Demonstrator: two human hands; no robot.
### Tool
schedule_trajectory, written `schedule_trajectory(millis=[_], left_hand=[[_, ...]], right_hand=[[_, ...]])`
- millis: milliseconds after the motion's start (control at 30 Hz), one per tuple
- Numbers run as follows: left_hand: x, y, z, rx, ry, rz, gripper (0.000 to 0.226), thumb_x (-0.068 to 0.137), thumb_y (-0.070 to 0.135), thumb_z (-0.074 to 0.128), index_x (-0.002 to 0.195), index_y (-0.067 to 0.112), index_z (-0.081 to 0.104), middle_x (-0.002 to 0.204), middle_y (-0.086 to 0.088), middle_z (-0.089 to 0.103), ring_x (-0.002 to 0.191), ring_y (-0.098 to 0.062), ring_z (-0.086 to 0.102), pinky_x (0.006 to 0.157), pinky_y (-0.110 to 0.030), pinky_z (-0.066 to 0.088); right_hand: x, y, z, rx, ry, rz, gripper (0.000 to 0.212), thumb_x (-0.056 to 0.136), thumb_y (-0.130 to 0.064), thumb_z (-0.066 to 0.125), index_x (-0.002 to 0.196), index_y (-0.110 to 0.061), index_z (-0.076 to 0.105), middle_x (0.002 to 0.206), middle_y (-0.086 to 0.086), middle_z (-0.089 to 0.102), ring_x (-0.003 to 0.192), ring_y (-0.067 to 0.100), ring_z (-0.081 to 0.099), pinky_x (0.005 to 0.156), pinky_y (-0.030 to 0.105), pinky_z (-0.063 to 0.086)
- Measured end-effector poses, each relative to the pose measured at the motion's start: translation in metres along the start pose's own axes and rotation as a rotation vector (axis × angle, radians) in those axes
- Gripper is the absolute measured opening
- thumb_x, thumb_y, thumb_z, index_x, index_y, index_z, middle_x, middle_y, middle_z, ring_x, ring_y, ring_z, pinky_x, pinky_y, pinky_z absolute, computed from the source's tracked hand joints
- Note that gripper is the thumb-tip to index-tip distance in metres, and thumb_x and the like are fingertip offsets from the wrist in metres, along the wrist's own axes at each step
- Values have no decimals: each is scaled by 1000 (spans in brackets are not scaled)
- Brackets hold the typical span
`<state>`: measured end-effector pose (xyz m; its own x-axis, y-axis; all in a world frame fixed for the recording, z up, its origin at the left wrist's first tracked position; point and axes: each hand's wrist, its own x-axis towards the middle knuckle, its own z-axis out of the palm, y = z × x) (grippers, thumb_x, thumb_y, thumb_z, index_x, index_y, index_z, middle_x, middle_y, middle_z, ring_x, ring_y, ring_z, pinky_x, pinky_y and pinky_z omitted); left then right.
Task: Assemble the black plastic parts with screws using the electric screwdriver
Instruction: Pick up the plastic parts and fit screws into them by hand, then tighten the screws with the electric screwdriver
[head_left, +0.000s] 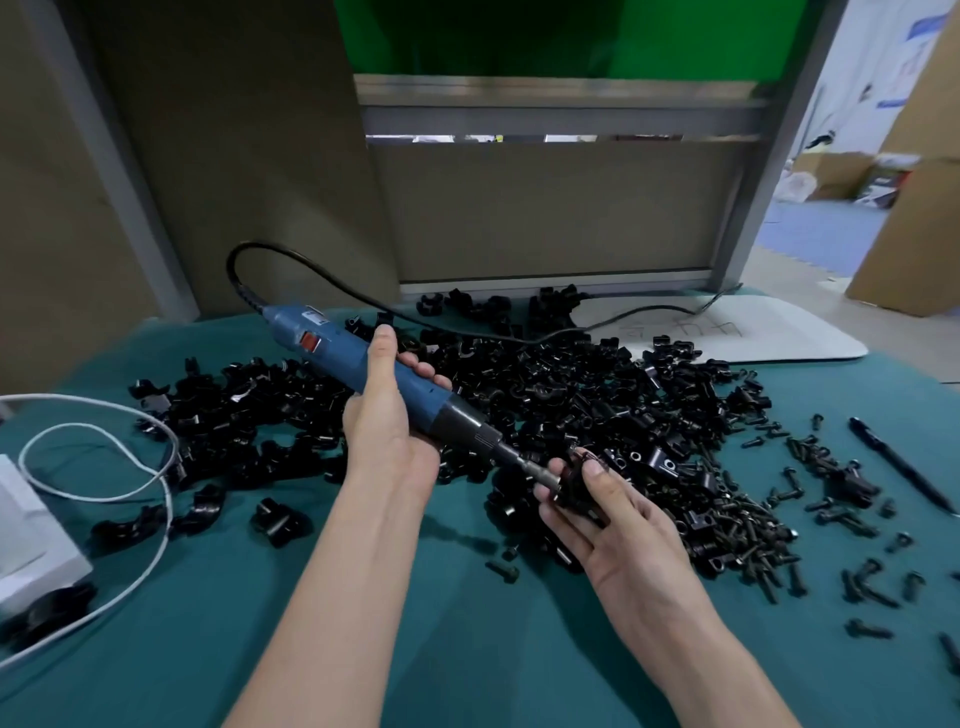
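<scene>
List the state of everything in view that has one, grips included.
left grip, wrapped round the electric screwdriver.
right grip, pinching a black plastic part.
electric screwdriver, lifted, tilted, bit down against the held part.
black plastic part, off the table, at the bit tip.
parts pile, loose on the green cloth.
screws, scattered loose at right.
pen, lying flat at far right.

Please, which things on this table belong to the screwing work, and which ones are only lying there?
Belong to the job:
- left hand gripping the electric screwdriver
- right hand holding a black plastic part
- pile of black parts
- loose screws

Only lying about:
- pen
- white cable
- white box
- white board
</scene>
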<state>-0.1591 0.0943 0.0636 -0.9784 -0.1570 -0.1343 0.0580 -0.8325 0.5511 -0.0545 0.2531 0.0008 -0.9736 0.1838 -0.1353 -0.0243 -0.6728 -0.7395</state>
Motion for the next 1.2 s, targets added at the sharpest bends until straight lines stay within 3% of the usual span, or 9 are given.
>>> schedule_trajectory(millis=[333,533,667,1200], left_hand=[[2,-5,-6,61,85,6,22,90,14,71,74,13,56,53,4,60,42,-9,56,47,-23,50],[1,-10,-6,15,80,-27,19,88,9,70,78,11,54,58,2,59,47,-10,56,51,-26,53],[0,-12,-7,31,82,-14,19,88,7,67,77,12,53,56,2,58,44,-10,53,48,-24,50],[-3,-13,-7,35,73,10,17,87,4,63,77,12,51,57,3,56,45,-9,52,48,-24,50]], right_hand=[[0,2,1,-18,18,-12,38,82,-19,72,116,0,68,115,19,76,104,30,75,77,31,63],[0,1,0,0,45,-27,27,82,-18,72,106,-5,71,113,19,76,103,32,75,76,31,63],[0,3,-1,-21,43,-33,36,82,-18,73,113,-2,69,113,19,76,104,30,75,77,31,63],[0,4,-1,-31,35,-41,33,82,-18,73,110,-2,71,111,19,77,98,30,77,76,31,63]])
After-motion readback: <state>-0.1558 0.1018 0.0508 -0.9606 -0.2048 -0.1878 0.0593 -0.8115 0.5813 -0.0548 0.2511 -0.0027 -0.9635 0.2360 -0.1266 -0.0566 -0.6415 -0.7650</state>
